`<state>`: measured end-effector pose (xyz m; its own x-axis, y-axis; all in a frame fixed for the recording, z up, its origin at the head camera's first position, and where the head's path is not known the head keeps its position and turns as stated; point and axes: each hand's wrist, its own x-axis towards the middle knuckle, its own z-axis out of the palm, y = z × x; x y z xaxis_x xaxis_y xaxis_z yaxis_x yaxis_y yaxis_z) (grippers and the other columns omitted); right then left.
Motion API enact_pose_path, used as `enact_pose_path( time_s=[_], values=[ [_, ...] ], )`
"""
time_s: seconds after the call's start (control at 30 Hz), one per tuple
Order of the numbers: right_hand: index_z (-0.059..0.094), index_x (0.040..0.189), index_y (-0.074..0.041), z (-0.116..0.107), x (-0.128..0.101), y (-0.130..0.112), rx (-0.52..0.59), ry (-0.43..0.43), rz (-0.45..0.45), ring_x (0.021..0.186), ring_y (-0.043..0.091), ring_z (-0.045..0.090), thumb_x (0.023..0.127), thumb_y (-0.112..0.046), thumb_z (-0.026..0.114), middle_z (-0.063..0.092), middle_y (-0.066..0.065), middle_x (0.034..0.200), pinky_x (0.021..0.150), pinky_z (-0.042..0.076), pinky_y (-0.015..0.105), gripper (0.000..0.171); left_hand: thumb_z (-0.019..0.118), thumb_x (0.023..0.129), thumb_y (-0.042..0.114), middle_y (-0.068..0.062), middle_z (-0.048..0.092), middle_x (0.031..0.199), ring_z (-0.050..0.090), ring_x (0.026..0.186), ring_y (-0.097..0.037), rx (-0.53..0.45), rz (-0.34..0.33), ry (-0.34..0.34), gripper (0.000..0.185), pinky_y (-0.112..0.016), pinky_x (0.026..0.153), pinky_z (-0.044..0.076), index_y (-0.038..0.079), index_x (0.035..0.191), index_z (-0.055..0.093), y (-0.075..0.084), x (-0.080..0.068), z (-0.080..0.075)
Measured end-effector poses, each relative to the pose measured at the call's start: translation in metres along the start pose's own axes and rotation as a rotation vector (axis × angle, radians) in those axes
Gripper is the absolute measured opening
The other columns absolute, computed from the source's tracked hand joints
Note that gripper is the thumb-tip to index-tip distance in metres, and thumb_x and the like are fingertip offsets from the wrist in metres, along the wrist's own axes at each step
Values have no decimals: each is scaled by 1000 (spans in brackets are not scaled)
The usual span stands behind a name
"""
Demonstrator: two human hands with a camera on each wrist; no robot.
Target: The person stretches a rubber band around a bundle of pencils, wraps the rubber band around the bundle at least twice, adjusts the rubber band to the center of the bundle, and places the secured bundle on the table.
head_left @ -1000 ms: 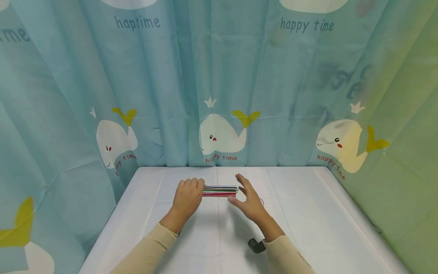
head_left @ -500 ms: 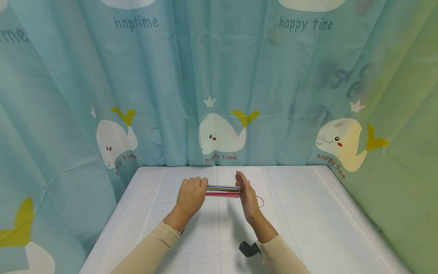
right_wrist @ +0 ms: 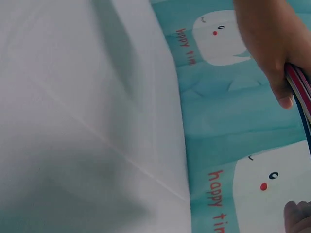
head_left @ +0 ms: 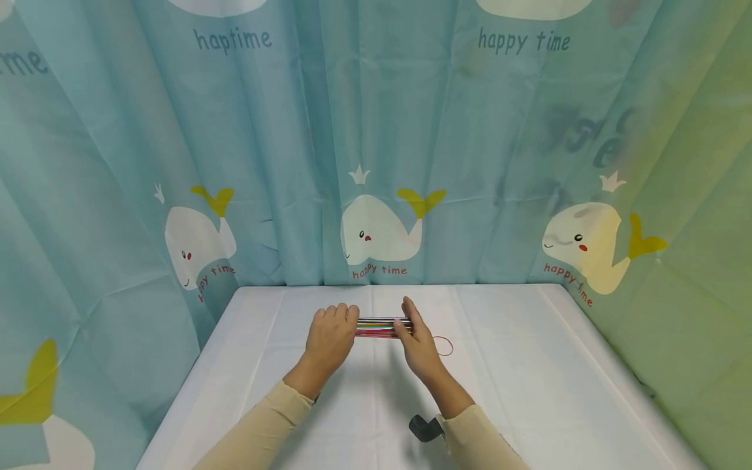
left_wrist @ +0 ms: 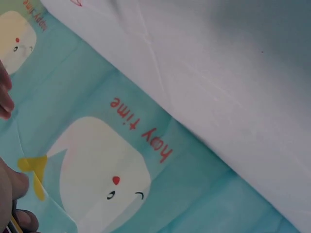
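In the head view, my left hand (head_left: 331, 339) grips a bundle of thin, multicoloured pencils (head_left: 376, 328) held level above the table. My right hand (head_left: 420, 346) is at the bundle's right end, its fingers extended upward and the thumb lying across the near side. The palm hides the pencil ends. In the left wrist view, part of the left hand (left_wrist: 10, 189) and a yellow-and-black pencil (left_wrist: 15, 224) show at the lower left corner. The right wrist view shows the left hand (right_wrist: 279, 43) around the red, pink and dark blue pencils (right_wrist: 302, 94).
A thin red loop, like a rubber band (head_left: 452, 347), lies on the white-covered table (head_left: 517, 365) just beyond my right hand. A dark device (head_left: 425, 428) sits at the right wrist. Blue curtains (head_left: 282, 130) with whale prints stand behind the table.
My right hand has moved from beside the bundle's right end to touching it, first with a flat palm, then the thumb came over the near side. The left hand shifted slightly right.
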<state>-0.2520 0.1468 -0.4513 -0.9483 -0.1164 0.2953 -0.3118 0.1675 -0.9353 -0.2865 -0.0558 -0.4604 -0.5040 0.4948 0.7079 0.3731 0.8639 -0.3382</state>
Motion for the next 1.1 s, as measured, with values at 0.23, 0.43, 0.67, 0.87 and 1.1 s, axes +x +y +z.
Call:
enact_pose_path(
  time_s=[0.23,0.43,0.67,0.87,1.1],
  values=[
    [18,154,-5,2,3,25,-56,18,-74,143,23,26,106,-28,35,30,10,155,111,23,45,56,60,83,9,-6,44,66,48,54,-23,8,-7,4,9,-30,46,31,7,83,51,2,0,0],
    [19,154,-4,4,2,29,6,42,-79,143,25,24,107,-14,31,30,12,155,111,22,48,50,72,73,17,-6,43,64,47,55,-22,21,-7,21,20,-31,48,33,9,73,54,3,1,-2],
    [19,154,-8,3,-2,8,21,25,-85,144,23,21,105,-5,31,27,10,156,111,22,42,51,70,81,11,-5,49,61,51,51,-21,17,-14,5,18,-31,46,34,9,76,53,5,1,-4],
    [15,156,-12,2,2,21,-108,30,-134,146,19,16,104,-16,43,16,1,160,114,15,41,59,71,81,6,-5,47,64,49,50,-20,-24,16,7,18,-29,43,33,7,79,53,3,1,-4],
    [22,155,-17,-5,2,25,-482,-13,-195,142,22,27,86,-20,74,24,2,158,109,29,47,87,78,75,4,-6,48,67,51,47,-20,-93,45,-30,22,-30,40,39,5,80,58,-1,0,-10]
  ],
)
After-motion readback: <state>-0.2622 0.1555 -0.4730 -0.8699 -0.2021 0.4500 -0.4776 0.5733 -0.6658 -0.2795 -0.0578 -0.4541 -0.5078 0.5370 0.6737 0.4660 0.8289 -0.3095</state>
